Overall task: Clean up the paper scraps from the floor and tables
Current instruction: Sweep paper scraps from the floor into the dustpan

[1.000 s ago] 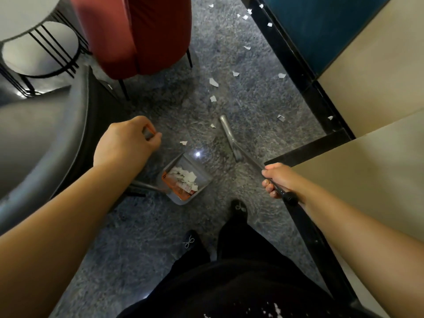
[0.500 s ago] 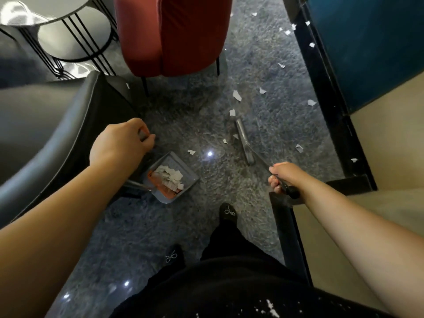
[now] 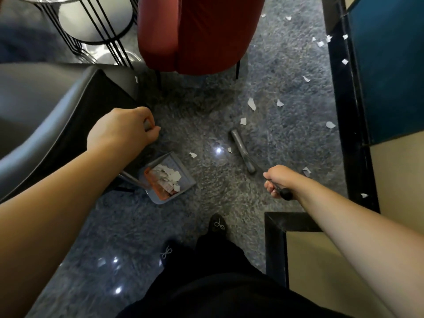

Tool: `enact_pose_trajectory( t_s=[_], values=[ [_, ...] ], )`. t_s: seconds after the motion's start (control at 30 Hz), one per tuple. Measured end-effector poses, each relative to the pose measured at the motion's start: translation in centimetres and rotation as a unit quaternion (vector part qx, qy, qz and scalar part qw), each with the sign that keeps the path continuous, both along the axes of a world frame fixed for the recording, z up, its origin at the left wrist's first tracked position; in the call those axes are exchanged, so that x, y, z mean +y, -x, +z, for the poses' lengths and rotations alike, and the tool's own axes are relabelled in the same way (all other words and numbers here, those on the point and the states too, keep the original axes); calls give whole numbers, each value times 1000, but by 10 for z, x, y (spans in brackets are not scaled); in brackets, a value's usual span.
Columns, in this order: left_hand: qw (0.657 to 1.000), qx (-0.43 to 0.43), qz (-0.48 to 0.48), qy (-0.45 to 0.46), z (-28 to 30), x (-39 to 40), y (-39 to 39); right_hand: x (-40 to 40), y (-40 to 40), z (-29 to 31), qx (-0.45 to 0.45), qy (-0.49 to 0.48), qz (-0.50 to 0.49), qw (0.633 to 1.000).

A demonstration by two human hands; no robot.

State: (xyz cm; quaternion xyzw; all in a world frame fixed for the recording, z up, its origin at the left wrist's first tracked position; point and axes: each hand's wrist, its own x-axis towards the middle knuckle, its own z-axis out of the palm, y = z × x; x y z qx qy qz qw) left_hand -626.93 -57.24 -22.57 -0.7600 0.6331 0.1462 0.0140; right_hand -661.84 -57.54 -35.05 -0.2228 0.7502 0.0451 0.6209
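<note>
1. A dustpan [image 3: 169, 180] is seen on the grey floor [image 3: 206, 203], tilted, with a heap of white scraps [image 3: 168, 176] lying inside it over an orange strip.
2. The left hand [image 3: 124, 130] is held above the dustpan; its fingers are curled tight round the top of the dustpan's long handle, of which only a small grey bit is shown at the knuckles.
3. The right hand [image 3: 278, 180] is closed round the black grip of a broom [image 3: 243, 151], whose grey head is laid on the floor well right of the dustpan.
4. Loose scraps are scattered on the floor: one [image 3: 193, 154] between the dustpan and the broom head, one just left of the head, more [image 3: 251, 103] beyond the head toward the red chair [image 3: 195, 35], and others along the black border at the floor's right edge.
5. A grey chair [image 3: 46, 106] is seen at the left edge, and a wire-framed side table [image 3: 96, 26] at the top left.
6. Black shoes [image 3: 218, 223] are planted on the floor below the dustpan.
</note>
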Motion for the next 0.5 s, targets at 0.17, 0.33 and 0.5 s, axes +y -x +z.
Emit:
enact_pose_trajectory(
  t_s=[0.17, 0.33, 0.5],
  values=[
    [1000, -9, 4, 21, -6, 4, -5, 2, -25, -11, -24, -23, 64, 997],
    [999, -3, 3, 46, -13, 12, -18, 13, -52, -9, -56, -30, 124, 990],
    [998, 7, 0, 57, -16, 29, -26, 36, -83, 7, -82, -43, 180, 979]
  ],
)
